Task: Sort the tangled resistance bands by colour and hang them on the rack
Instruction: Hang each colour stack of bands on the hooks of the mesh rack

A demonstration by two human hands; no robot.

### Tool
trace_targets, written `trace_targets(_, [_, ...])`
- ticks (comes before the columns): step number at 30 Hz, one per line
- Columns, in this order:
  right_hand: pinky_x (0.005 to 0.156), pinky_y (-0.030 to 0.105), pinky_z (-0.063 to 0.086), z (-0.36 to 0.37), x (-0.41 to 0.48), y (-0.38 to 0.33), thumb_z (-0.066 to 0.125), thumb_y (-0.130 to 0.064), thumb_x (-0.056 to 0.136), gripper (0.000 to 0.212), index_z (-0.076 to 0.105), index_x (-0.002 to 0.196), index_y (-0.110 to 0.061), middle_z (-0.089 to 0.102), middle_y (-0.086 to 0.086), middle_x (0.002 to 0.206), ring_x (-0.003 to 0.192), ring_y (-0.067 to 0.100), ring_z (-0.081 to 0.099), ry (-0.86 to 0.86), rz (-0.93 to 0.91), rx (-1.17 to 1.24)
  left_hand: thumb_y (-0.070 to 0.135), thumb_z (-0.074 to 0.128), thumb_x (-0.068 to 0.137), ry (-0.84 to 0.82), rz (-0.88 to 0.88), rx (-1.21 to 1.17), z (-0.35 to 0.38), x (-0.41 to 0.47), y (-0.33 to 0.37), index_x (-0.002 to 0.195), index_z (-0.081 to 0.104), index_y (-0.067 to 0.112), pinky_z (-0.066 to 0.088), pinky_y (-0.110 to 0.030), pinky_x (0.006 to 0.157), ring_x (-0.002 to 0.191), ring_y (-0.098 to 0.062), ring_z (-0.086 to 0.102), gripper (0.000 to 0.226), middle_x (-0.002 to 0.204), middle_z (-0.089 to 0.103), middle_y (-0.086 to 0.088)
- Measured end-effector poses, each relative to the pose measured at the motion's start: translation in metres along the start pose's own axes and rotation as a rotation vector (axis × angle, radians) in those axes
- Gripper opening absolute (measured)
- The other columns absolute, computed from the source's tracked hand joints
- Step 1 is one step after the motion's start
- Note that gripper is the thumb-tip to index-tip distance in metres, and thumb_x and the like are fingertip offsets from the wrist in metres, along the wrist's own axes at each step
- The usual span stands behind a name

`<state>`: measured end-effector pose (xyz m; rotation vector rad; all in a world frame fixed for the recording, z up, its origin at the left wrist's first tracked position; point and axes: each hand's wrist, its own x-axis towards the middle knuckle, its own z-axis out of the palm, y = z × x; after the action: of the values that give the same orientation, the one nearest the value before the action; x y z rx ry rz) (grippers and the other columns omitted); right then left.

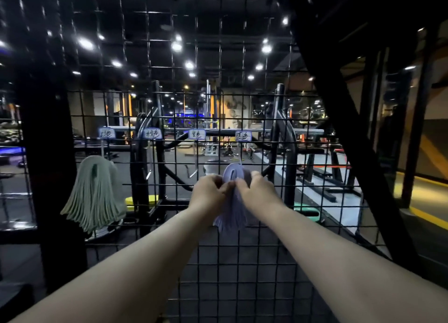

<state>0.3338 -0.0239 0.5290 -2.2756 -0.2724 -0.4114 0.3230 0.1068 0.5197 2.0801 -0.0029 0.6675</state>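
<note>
The left hand [209, 190] and right hand [257, 189] are pinching the purple bands [230, 216] with curled fingers, side by side, where the bundle is hanging on the rack [238, 262] with its label [243, 136] at 12 o'clock. The green bands [95, 194] are hanging well apart, at 9 o'clock of the purple

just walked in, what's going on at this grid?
A person stands at a black wire rack with labelled hooks. The left hand and right hand both pinch a bundle of lilac bands that appears draped over the rightmost hook. A bundle of green bands already hangs at the far left. The two middle hooks hold nothing.
</note>
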Motion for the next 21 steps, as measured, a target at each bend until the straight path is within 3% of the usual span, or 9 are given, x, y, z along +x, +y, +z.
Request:
trace_targets(4, [0.080,0.033,0.042,0.001,0.002,0.000,0.045,-0.048,0.101,0.045,0.054,0.125,-0.011,0.063,0.014,0.122,0.110,0.032,0.060,0.004,-0.001,0.001,0.033,0.069,0.094,0.018,0.011,-0.035,-0.001,0.000,-0.004,0.100,0.070,0.015,0.051,-0.027,0.071,0.085,-0.017,0.067,0.019,0.092,0.072,-0.001])
trace_targets(8, [0.082,0.036,0.048,0.002,0.003,-0.001,0.047,-0.059,0.097,0.055,0.055,0.121,-0.009,0.065,0.013,0.117,0.105,0.033,0.061,0.033,0.004,-0.002,0.030,0.072,0.092,0.009,0.006,-0.134,0.000,0.000,-0.004,0.105,0.071,0.012,0.052,-0.019,0.063,0.078,-0.010,0.067,0.022,0.093,0.074,0.000])
trace_targets(14, [0.089,0.038,0.051,0.000,0.003,-0.008,0.048,-0.044,0.101,0.038,0.060,0.122,-0.014,0.066,0.010,0.117,0.110,0.032,0.062,0.088,-0.084,0.005,0.020,0.074,0.091,-0.064,-0.035,-0.415,-0.003,0.000,0.000,0.123,0.067,0.015,0.061,-0.033,0.082,0.091,-0.014,0.073,0.033,0.104,0.074,-0.001])
trace_targets(18, [0.100,0.035,0.044,-0.001,0.000,-0.008,0.048,-0.037,0.104,0.040,0.055,0.137,-0.014,0.060,0.013,0.135,0.124,0.031,0.055,0.090,-0.129,0.020,0.021,0.070,0.095,-0.027,-0.017,-0.378,-0.002,0.007,-0.001,0.124,0.068,0.013,0.058,-0.039,0.093,0.096,-0.016,0.072,0.030,0.106,0.075,-0.002])
trace_targets(21, [0.105,0.035,0.040,0.001,0.001,-0.005,0.046,-0.036,0.105,0.044,0.053,0.140,-0.010,0.049,0.016,0.145,0.130,0.032,0.050,0.097,-0.143,0.002,0.023,0.070,0.095,-0.004,0.023,-0.340,-0.002,0.010,0.000,0.131,0.065,0.015,0.057,-0.036,0.094,0.097,-0.015,0.070,0.038,0.112,0.072,0.001])
